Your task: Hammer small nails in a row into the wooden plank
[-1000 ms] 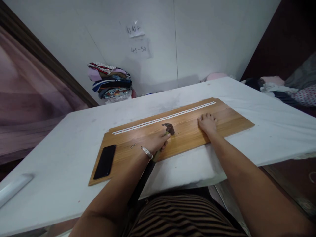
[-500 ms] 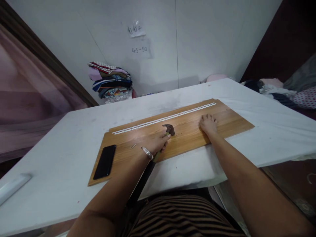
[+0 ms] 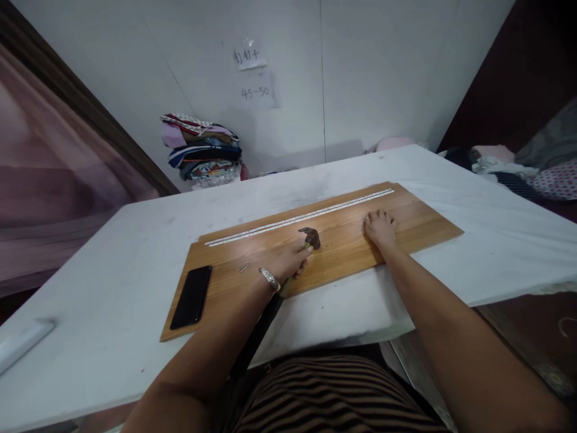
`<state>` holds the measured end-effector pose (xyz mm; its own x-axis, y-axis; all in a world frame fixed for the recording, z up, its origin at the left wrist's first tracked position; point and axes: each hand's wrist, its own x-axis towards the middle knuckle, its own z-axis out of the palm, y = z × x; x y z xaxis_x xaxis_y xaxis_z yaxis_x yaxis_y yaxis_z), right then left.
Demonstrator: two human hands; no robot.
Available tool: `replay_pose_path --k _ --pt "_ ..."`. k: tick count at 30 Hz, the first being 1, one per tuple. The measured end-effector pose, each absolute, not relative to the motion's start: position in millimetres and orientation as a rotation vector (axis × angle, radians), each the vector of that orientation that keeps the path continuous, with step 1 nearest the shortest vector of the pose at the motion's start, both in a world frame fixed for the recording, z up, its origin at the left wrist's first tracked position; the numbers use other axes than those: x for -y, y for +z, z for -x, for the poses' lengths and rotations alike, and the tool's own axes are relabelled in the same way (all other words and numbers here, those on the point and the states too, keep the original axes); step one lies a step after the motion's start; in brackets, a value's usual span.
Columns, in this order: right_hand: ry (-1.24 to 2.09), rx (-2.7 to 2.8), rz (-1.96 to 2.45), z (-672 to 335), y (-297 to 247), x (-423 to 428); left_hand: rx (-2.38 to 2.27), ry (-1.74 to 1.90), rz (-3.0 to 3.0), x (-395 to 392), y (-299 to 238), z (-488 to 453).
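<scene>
My left hand (image 3: 292, 264), a silver bangle at its wrist, is wrapped round the handle of a claw hammer (image 3: 311, 237) near the head. The hammer's head is over the wooden board (image 3: 419, 219), and its dark grip runs back under my forearm. A few tiny dark spots show on the wood just right of the head. Farther right, my right hand (image 3: 380, 228) rests on the board with its fingers apart and holds nothing. Small nails (image 3: 244, 268) lie on the board left of the hammer. Two pale strips (image 3: 302, 218) run along the board's far side.
A black phone (image 3: 192, 297) lies on the board's left end. The board is on a white-covered table (image 3: 112, 270), with a white object (image 3: 27, 343) at its left edge. Folded clothes (image 3: 205, 147) are stacked against the wall; more cloth (image 3: 509, 168) lies at the right.
Hardly anything differs. The hammer's head has shifted very slightly to the right; both hands keep their places.
</scene>
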<state>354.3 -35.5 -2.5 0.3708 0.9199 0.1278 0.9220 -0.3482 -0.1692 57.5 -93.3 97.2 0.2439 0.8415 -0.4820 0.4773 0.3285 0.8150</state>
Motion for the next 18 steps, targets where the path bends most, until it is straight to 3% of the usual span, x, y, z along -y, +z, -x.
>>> replay_pose_path --k 18 --pt "-0.018 1.646 2.418 -353.3 -2.1 35.9 -1.342 0.347 -1.313 88.5 100.0 -57.9"
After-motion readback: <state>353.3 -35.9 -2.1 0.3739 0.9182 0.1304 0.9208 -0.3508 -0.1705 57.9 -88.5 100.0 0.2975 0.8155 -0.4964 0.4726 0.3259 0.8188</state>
